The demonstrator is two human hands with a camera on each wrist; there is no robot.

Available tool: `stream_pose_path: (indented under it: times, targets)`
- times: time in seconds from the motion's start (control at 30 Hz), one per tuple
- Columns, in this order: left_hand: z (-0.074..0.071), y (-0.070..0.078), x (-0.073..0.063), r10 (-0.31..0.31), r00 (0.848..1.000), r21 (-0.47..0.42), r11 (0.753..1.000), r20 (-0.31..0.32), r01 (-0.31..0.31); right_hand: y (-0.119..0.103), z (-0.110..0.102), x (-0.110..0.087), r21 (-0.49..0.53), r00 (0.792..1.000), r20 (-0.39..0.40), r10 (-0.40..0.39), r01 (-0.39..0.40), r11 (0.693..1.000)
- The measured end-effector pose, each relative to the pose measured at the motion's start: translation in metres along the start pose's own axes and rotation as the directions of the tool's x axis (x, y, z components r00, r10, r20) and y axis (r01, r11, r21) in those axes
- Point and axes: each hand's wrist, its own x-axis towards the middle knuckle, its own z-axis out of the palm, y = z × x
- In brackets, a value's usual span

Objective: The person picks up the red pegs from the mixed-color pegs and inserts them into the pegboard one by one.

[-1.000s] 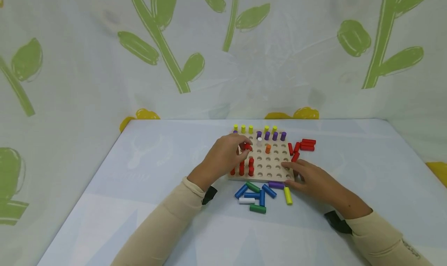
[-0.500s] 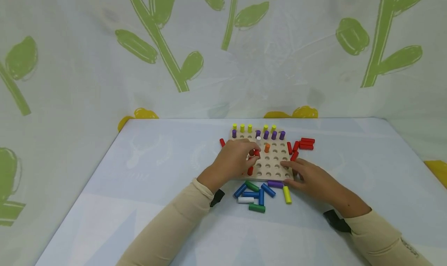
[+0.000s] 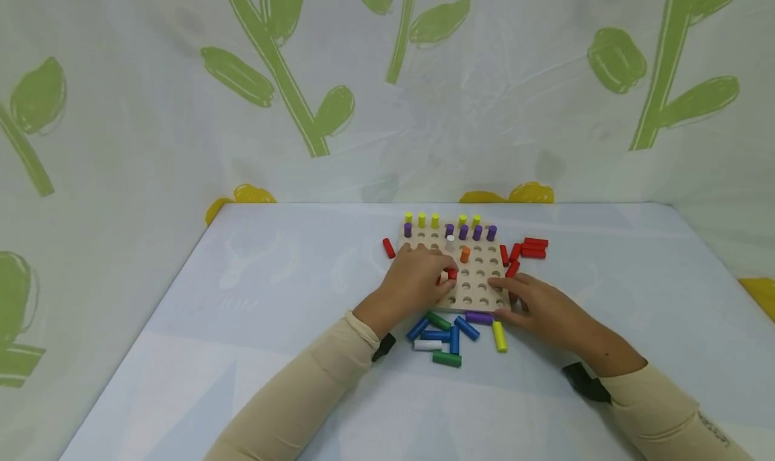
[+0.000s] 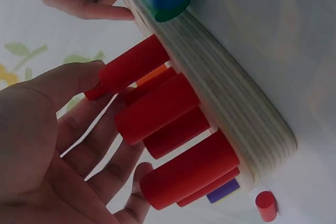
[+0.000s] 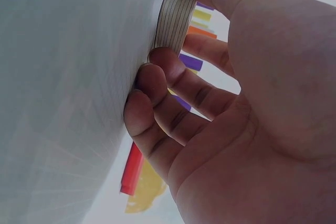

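Between thumb and index finger, my left hand (image 3: 418, 282) pinches a red peg (image 3: 453, 274) over the wooden pegboard (image 3: 475, 294). Several red pegs (image 4: 157, 108) stand upright in the board beside and under that hand, mostly hidden by it in the head view. My right hand (image 3: 547, 313) grips the board's near right corner, index finger over the top and thumb at the front edge. In the right wrist view its other fingers (image 5: 152, 82) curl against the board's side. Yellow pegs (image 3: 422, 220) and purple pegs (image 3: 463, 232) stand in the far rows, with one white (image 3: 450, 243) and one orange peg (image 3: 465, 254) closer.
Loose blue (image 3: 455, 340), green (image 3: 447, 359), white (image 3: 427, 345), purple (image 3: 479, 318) and yellow pegs (image 3: 499, 337) lie before the board. Several loose red pegs (image 3: 534, 253) lie at its right, and a single red peg (image 3: 389, 247) at its left. A patterned cloth backdrop (image 3: 496, 124) rises behind the table.
My left hand has moved right and nearer across the board with the red peg, uncovering a loose red peg at the left. The right hand has stayed at the corner.
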Motion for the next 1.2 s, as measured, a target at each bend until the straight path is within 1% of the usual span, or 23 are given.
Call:
stream_pose_path:
  times: [0.13,0.3,0.4,0.53,0.77,0.9,0.97,1.2]
  targets:
    - [0.004,-0.001,-0.002,-0.007,1.0,-0.006,1.0,0.008,0.007,-0.001,0.001,0.001,-0.002,1.0,0.006,-0.003,0.003,1.0]
    - [0.005,-0.002,-0.004,-0.001,1.0,0.032,0.999,-0.024,0.002,-0.002,0.001,0.002,-0.006,1.0,0.005,-0.007,0.007,1.0]
    - [0.007,-0.001,-0.004,0.008,1.0,0.044,0.999,-0.028,-0.007,-0.002,0.002,0.001,-0.002,1.0,0.009,0.0,0.0,1.0]
    - [0.011,0.001,-0.006,0.002,1.0,0.04,0.999,-0.007,-0.001,-0.001,0.005,-0.001,0.011,1.0,0.021,0.004,-0.005,1.0]
    - [0.014,0.005,-0.005,0.021,1.0,0.039,0.999,-0.01,-0.021,0.001,0.005,-0.006,0.001,1.0,-0.022,-0.013,0.013,1.0]
    - [0.016,0.006,-0.005,0.007,0.999,0.044,0.999,0.034,-0.009,0.002,0.006,-0.007,0.009,1.0,-0.015,-0.018,0.018,1.0]
    - [0.015,0.005,-0.005,-0.002,0.999,0.049,0.999,0.046,0.0,0.002,0.006,-0.007,0.005,0.999,-0.021,-0.029,0.029,1.0]
    - [0.013,0.003,-0.003,-0.01,1.0,0.042,0.999,0.029,0.009,0.0,0.002,-0.002,-0.016,0.998,-0.038,-0.044,0.043,0.999]
